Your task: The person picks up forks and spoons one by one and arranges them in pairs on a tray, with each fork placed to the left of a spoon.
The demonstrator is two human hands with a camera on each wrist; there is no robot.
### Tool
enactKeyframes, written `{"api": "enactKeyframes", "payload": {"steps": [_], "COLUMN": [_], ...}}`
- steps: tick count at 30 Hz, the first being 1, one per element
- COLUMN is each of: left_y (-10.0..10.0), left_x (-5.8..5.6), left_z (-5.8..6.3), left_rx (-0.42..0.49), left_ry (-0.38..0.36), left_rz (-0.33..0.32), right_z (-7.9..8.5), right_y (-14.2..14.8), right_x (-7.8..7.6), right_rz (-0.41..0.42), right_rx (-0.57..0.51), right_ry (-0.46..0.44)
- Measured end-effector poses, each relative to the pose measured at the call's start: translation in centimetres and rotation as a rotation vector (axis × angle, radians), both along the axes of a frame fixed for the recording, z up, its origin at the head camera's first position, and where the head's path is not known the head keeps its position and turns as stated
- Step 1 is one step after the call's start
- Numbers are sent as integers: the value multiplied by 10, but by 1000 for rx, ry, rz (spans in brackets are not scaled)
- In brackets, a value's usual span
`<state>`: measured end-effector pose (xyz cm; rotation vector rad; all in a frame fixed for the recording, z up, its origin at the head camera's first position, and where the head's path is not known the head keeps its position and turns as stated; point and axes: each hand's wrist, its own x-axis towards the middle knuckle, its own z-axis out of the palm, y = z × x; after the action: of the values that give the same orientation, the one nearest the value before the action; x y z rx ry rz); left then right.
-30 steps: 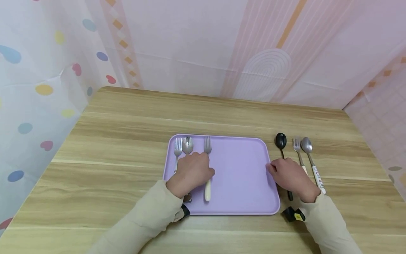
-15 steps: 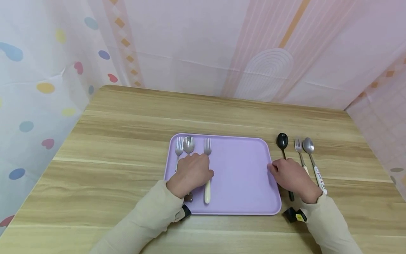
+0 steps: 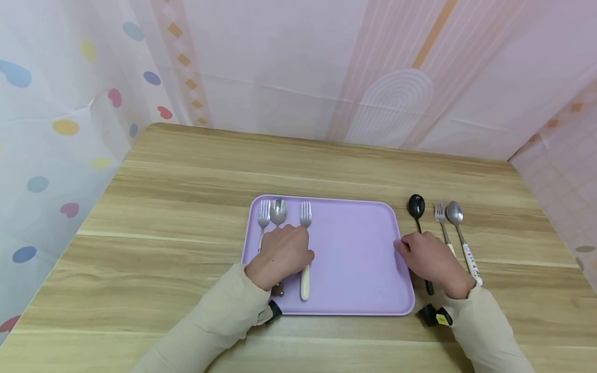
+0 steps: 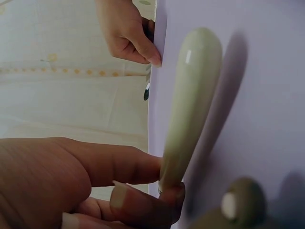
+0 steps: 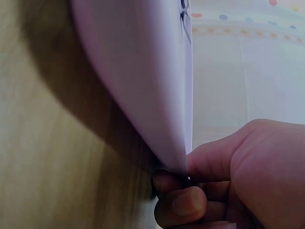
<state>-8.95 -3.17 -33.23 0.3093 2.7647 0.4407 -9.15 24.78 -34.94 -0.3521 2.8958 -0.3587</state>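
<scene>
My left hand (image 3: 282,256) pinches a fork (image 3: 305,282) with a cream handle between thumb and fingers, over the left part of a lilac tray (image 3: 354,259). In the left wrist view the fork's handle (image 4: 194,95) slants above the tray with its shadow beside it. To its left another fork (image 3: 264,213) and a silver spoon (image 3: 278,211) lie in the tray, partly hidden under the hand. My right hand (image 3: 430,259) grips the tray's right rim; in the right wrist view thumb and finger pinch the tray's edge (image 5: 167,119).
Right of the tray, a black spoon (image 3: 416,206), a small fork (image 3: 440,213) and a spoon with a white patterned handle (image 3: 471,261) lie on the wooden table (image 3: 186,197). A patterned curtain (image 3: 280,67) hangs behind the table's back edge.
Both hands keep their holds. The head view has shifted slightly, and the cream fork's handle end sits marginally lower relative to the tray than before.
</scene>
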Motion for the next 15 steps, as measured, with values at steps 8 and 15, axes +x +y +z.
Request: {"api": "enactKeyframes", "payload": {"steps": [8, 15], "left_y": [-1, 0], "left_x": [0, 0], "left_z": [-1, 0], "left_rx": [-11, -18], "left_ry": [6, -2], "left_rz": [-8, -13], "right_z": [0, 0], "right_y": [0, 0], "right_x": [0, -1], "right_rz": [6, -6], "right_rx": [-2, 1], "right_ry": [10, -6]}}
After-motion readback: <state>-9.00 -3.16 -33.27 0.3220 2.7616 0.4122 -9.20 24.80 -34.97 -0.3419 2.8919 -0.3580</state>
